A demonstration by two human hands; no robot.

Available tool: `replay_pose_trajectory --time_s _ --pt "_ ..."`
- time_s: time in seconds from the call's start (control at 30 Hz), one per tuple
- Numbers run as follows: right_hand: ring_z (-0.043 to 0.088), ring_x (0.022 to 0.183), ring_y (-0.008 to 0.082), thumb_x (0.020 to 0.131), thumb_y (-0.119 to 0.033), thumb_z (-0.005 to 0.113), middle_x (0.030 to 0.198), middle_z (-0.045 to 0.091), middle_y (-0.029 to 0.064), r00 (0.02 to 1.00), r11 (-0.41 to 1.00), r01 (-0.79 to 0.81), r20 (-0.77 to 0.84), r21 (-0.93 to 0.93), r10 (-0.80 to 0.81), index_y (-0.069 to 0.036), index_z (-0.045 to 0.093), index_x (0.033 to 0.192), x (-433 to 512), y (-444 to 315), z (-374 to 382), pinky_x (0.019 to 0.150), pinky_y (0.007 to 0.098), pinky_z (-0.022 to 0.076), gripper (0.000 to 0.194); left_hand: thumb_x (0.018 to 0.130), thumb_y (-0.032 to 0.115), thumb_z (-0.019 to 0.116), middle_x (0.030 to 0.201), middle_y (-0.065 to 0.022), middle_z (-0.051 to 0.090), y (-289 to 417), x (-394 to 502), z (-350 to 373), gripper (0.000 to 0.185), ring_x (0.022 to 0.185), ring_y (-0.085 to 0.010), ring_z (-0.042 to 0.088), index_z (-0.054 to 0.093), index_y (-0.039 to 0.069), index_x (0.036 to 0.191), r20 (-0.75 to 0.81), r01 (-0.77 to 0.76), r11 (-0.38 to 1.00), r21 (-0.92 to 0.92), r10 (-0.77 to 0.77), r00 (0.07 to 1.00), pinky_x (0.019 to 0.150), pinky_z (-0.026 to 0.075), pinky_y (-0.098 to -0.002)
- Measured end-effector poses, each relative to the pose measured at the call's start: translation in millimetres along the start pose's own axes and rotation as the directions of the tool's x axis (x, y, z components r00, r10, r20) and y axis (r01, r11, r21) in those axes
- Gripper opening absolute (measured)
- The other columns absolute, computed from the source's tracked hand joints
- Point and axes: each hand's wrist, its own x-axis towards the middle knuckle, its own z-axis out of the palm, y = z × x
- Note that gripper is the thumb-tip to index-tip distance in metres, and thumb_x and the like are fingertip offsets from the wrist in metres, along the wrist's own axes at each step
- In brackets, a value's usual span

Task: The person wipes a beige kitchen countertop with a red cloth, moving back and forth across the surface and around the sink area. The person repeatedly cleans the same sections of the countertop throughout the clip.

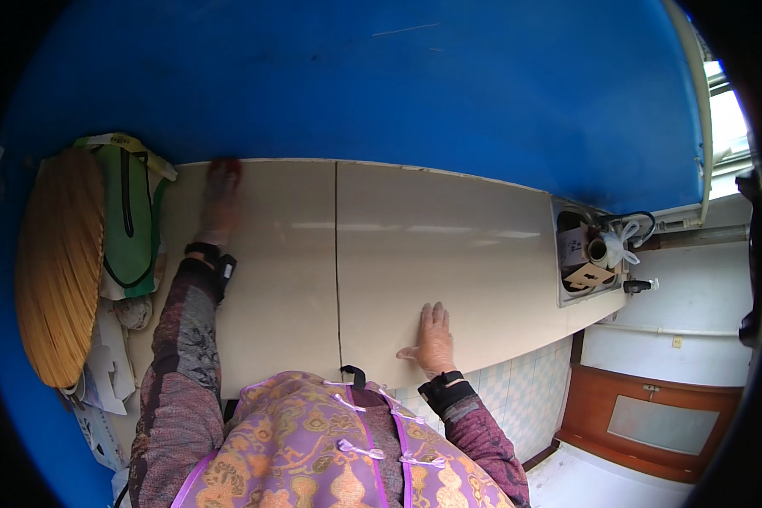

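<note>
My left hand (pixel 219 213), blurred, reaches to the far left part of the beige countertop (pixel 279 286). It holds a small red item (pixel 224 171), perhaps a cloth or sponge, against the surface near the blue wall; the blur hides its exact shape. Nearer to me, my right hand (pixel 435 346) rests palm down on the countertop, thumb spread, holding nothing. A clear plastic glove covers it. A dark seam (pixel 338 254) runs across the counter between my hands.
A woven straw fan (pixel 60 267) and a green bag (pixel 127 222) stand at the left end. Papers (pixel 108 368) lie below them. At right, a metal sink (pixel 568 298) holds cardboard boxes (pixel 573 247) and a white plastic bag (pixel 621 247). The blue wall (pixel 355 95) bounds the back.
</note>
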Motion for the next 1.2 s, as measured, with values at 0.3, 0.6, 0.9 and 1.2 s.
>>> replay_pose_trajectory --time_s 0.3,0.6,0.9,1.2 --pt "0.03 0.148 0.0437 0.048 -0.028 0.1 0.161 0.029 0.0243 0.999 1.0 0.009 -0.047 -0.004 -0.009 -0.001 0.034 0.153 -4 -1 -4 0.108 0.0553 0.0468 0.128 0.096 0.017 0.054 0.158 -0.0227 0.039 -44 -30 -14 0.056 0.151 -0.0437 0.027 0.045 0.003 0.15 0.142 0.268 0.949 0.166 -0.292 0.946 0.125 0.021 -0.0577" --pt "0.023 0.153 0.0386 0.058 -0.031 0.099 0.167 0.021 0.0172 0.999 0.999 -0.032 0.038 0.025 0.031 -0.008 0.026 0.16 -4 2 -5 0.11 0.0639 0.0426 0.127 0.094 0.0 0.053 0.165 -0.0173 0.031 150 -26 -29 0.056 0.152 -0.039 0.028 0.047 0.004 0.149 0.142 0.035 0.965 -0.261 0.003 0.99 0.125 0.025 -0.0506" --pt "0.027 0.152 0.0377 0.058 -0.037 0.098 0.166 0.025 0.0174 1.0 1.0 -0.007 0.001 0.01 0.007 -0.008 0.029 0.159 -11 4 -10 0.108 0.0594 0.0459 0.126 0.079 -0.012 0.052 0.163 -0.0209 0.034 246 -98 -96 0.063 0.15 -0.0441 0.03 0.053 0.001 0.141 0.26 -0.021 0.863 -0.505 0.175 0.95 0.124 0.026 -0.0498" --pt "0.03 0.151 0.0355 0.061 -0.043 0.096 0.164 0.029 0.0158 1.0 1.0 0.011 -0.004 0.002 -0.011 -0.009 0.03 0.158 -15 10 -12 0.106 0.0562 0.0474 0.122 0.073 -0.01 0.052 0.158 -0.0256 0.038 269 -234 -162 0.067 0.147 -0.0482 0.032 0.051 0.0 0.14 0.345 -0.056 0.836 -0.546 0.285 0.894 0.123 0.024 -0.057"
